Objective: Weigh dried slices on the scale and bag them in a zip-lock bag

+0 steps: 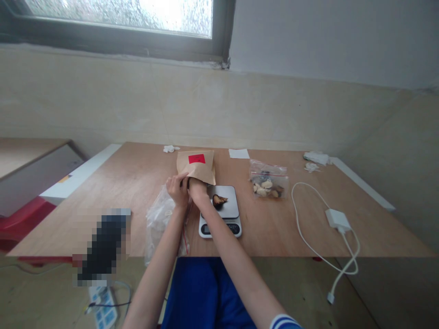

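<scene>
A brown paper bag (196, 168) with a red label lies on the table, its mouth toward me. My left hand (178, 189) grips the edge of that mouth, fingers closed on the paper. Reaching inside the bag is my right hand (198, 188); its fingers are hidden there. Just right of my hands sits a white kitchen scale (230, 201), with dark dried pieces (218, 201), perhaps mushroom, on its plate. Clear plastic zip bags (159, 219) lie under and beside my left forearm.
A clear zip bag (269, 185) of dried slices lies right of the scale. Farther right are a white power adapter (338, 219) and its looping cable. Crumpled white scraps (317, 158) and a white paper (239, 153) are along the back. A power strip (103, 307) lies below, left.
</scene>
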The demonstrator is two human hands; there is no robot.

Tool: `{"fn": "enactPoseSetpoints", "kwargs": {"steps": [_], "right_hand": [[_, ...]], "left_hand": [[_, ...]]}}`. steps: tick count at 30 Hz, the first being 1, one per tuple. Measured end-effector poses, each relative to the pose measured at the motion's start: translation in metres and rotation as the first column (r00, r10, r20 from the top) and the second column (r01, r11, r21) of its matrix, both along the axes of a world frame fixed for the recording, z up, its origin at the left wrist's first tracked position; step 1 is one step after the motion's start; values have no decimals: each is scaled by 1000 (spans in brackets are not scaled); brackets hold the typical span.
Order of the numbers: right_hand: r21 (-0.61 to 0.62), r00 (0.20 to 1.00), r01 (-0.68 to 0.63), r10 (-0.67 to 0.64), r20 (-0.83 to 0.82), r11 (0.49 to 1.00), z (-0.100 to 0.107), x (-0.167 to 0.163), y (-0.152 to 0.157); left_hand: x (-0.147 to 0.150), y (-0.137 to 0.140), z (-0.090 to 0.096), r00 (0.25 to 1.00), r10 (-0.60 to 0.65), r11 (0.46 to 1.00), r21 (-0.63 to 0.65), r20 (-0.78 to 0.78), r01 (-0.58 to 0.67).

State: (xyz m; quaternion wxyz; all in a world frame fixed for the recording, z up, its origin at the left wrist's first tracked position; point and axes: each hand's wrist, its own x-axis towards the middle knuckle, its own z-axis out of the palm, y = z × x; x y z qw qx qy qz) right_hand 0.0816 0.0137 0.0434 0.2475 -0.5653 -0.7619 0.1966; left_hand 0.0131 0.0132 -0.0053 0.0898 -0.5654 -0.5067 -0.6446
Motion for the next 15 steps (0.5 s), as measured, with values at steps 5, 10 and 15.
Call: {"fn": "enactPoseSetpoints", "kwargs": {"steps": [5,10,15], "right_hand": [[-10,988,133,-132,80,991,8,1,-23],[69,984,174,-176,21,982,7,1,-43],[121,959,243,-219,-181,963,-1,7,-56]], "left_hand": [[0,0,0,1000,7,1000,2,0,-7],[-1,0,1,1000,-6,999,48,-27,7],[1,-2,2,999,-18,1000,15,-36,19]]}}
